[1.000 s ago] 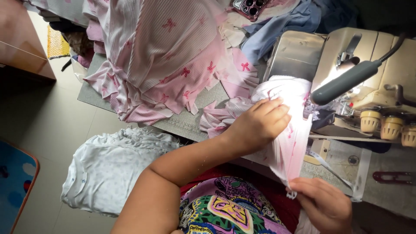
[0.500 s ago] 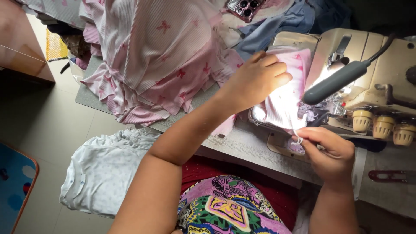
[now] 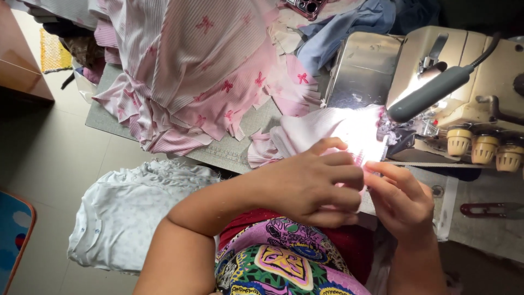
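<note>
The left hand (image 3: 308,186) has dropped back from the overlock machine (image 3: 436,82). Both it and the right hand (image 3: 401,202) pinch the pink fabric piece (image 3: 349,134), aligning its edge under the lamp.

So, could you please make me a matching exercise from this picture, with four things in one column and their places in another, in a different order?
Things:
1. pink fabric piece
2. pale blue garment
3. red-handled scissors
4. heap of pink bow-print cloth

Places:
A. on the floor, left of the person's arm
B. piled on the table, upper left
C. between the left hand and right hand, under the machine lamp
D. on the table at the right edge

Pairs: 1-C, 2-A, 3-D, 4-B
</note>
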